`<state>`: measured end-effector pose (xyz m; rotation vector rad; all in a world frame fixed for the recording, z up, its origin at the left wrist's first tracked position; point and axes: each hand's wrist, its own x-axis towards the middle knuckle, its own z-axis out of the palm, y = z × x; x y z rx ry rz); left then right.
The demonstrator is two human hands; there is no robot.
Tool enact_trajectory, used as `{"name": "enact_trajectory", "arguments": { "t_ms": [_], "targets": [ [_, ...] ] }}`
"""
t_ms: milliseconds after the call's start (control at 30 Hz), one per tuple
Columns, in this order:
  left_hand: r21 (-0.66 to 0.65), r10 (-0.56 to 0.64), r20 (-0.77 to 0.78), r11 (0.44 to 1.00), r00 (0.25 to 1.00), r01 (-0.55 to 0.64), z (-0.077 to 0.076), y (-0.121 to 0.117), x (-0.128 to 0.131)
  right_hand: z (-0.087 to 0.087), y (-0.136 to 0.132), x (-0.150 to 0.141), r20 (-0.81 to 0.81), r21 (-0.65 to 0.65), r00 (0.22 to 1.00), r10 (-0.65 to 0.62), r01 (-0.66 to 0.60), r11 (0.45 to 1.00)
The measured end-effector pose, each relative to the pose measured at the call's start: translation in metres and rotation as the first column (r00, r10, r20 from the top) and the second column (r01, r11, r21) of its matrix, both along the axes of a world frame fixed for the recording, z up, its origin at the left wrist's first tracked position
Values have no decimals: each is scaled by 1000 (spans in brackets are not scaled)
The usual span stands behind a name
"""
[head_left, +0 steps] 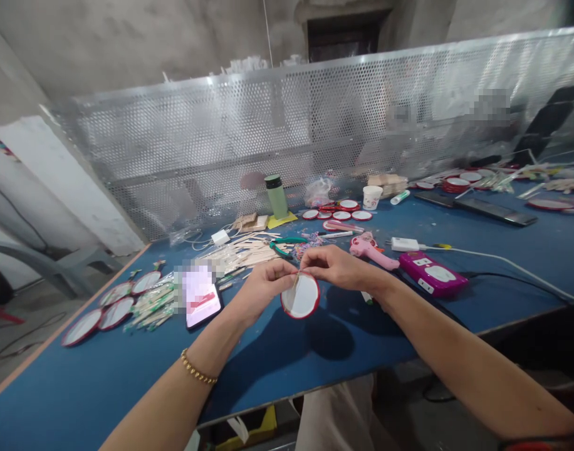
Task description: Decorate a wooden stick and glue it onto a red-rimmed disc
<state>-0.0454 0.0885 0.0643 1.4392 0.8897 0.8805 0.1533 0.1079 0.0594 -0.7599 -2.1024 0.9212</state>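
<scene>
A round white disc with a red rim hangs above the blue table between my two hands. My left hand is closed, its thumb and finger pinching the disc's upper left edge; a beaded gold bracelet is on that wrist. From the other side my right hand is closed too, its fingertips pinched at the top of the rim, close to the left fingertips. A thin tan strand runs from the pinch down over the disc's face. The fingertips hide exactly what they grip there.
On the blue table lie a lit phone, green-handled pliers, wooden sticks, a pink glue gun and a purple power box. Farther back stand a green bottle and a paper cup before a perforated metal screen.
</scene>
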Motion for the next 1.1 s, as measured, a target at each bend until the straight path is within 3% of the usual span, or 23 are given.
{"name": "enact_trajectory", "arguments": {
  "t_ms": [100,167,267,367,467,600,733,933,1100],
  "targets": [
    [-73,-52,70,996,996,57,3,-2,-1,0,-2,-4,-6,54,999,-33,33,998],
    [-108,-100,72,988,992,108,5,-4,-1,0,-4,-8,-49,74,992,-115,119,990],
    [-92,-144,32,985,989,147,8,-7,-1,0,-8,-14,-229,-139,946,-231,203,969],
    [-11,-141,-39,990,989,141,12,-8,0,4,-13,-18,-427,-434,871,-243,39,900],
    [69,-159,-119,983,980,168,15,-9,-1,7,-16,-20,-518,-514,826,-221,-95,852],
    [157,-162,-209,968,964,197,17,-8,-3,6,-14,-12,-377,-438,911,-169,-14,899],
    [249,-34,-242,964,970,96,15,-2,-7,6,-12,1,-285,-304,947,-149,58,951],
    [366,237,-277,922,931,-126,10,6,-9,7,-19,-4,-334,-292,938,-94,-8,957],
    [384,273,-281,911,920,-153,6,2,-2,-1,-19,-17,-444,-380,880,-167,-16,925]
  ]
}}
